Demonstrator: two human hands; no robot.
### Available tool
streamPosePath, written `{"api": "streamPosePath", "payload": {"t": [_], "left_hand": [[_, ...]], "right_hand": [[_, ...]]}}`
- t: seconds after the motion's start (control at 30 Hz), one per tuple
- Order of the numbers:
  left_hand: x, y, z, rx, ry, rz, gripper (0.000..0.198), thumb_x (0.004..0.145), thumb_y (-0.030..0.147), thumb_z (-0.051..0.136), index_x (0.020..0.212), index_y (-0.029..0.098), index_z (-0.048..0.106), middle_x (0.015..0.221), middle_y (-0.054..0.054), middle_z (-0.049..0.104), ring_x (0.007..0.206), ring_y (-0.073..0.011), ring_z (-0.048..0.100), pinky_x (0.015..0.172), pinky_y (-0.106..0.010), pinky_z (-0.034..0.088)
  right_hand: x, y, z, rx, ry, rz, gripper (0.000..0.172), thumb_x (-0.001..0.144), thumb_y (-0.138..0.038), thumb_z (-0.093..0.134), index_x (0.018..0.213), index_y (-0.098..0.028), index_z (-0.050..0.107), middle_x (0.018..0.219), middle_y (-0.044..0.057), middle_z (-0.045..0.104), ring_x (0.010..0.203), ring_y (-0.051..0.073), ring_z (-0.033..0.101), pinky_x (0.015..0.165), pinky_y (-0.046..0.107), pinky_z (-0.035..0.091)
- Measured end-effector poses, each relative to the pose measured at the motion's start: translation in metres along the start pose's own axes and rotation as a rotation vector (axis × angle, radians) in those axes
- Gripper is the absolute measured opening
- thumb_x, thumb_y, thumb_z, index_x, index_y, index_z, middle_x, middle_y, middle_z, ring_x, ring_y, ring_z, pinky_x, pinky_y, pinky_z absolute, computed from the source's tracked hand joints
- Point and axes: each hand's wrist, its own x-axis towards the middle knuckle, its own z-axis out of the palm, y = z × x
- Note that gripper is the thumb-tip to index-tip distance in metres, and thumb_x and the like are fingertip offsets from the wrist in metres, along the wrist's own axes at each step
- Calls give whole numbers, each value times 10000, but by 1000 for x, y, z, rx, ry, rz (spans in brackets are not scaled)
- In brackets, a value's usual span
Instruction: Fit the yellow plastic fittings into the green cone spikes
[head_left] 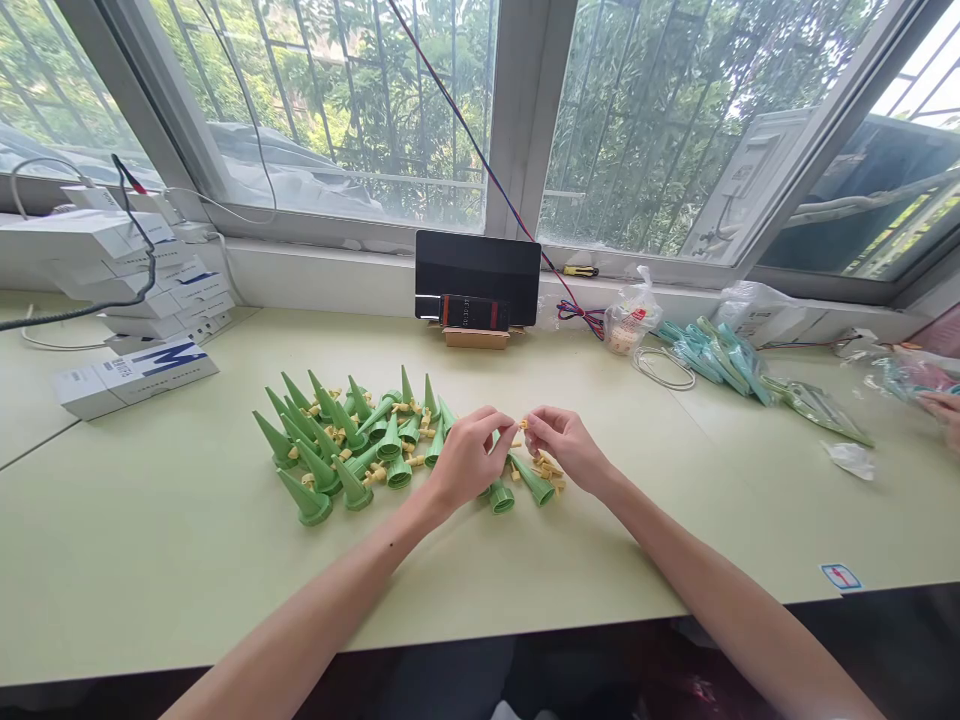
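My left hand [471, 458] and my right hand [568, 447] meet over the table, fingertips pinched close together. Between them is a small yellow piece [524, 424], too small and covered to make out fully; both hands seem to grip it. Under and beside my right hand lie loose yellow pieces [550, 468]. A green cone [534, 483] rests on its side just below the hands, near another lying cone [502, 498]. Left of my left hand spreads a group of green cones [306, 500], some upright, others lying, with yellow pieces among them. My left hand hides part of the group.
A dark screen [478, 265] stands at the back, with a phone [475, 313] on a cardboard stand [475, 339] before it. White boxes [139, 378] are stacked left. Bagged teal items [712, 355] lie right, near another person's hand [943, 408].
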Motion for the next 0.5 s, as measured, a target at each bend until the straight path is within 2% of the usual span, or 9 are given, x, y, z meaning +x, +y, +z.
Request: {"api": "streamPosePath", "payload": {"t": [0.27, 0.5], "left_hand": [[-1, 0, 1, 10, 0, 1, 195, 935, 260, 506, 838, 179, 654, 777, -5, 603, 535, -85, 418, 584, -240, 395], [1, 0, -3, 139, 4, -45, 201, 927, 279, 514, 830, 175, 656, 800, -18, 627, 565, -103, 456, 593, -257, 399]], "right_hand": [[1, 3, -1, 17, -2, 9, 351, 826, -497, 656, 724, -166, 600, 651, -14, 525, 571, 107, 470, 552, 267, 404], [3, 6, -2, -13, 74, -10, 391, 797, -538, 671, 693, -170, 588, 627, -14, 526, 556, 110, 473, 543, 272, 415]]}}
